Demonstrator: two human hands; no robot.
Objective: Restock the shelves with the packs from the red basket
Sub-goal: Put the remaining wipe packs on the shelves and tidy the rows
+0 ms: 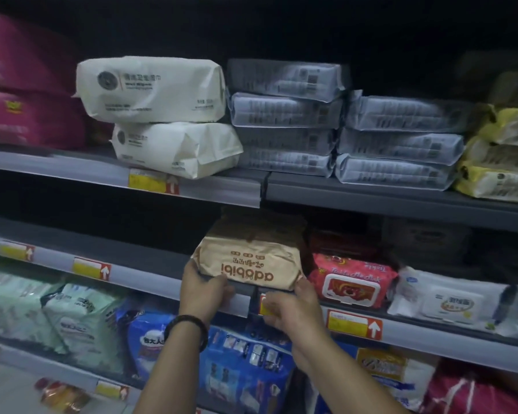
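Observation:
A tan pack with upside-down brown lettering (253, 261) sits at the front edge of the middle shelf (150, 274). My left hand (202, 289) grips its lower left corner, fingers curled under the pack. My right hand (290, 309) holds its lower right corner, thumb against the pack's side. A dark bead bracelet circles my left wrist. The red basket is out of view.
A red wet-wipe pack (352, 279) lies right of the tan pack, then white packs (449, 300). The upper shelf holds cream packs (153, 88), grey-white stacks (284, 115) and yellow packs (503, 153). Blue and green packs fill the lower shelf. The middle shelf left of the tan pack looks bare.

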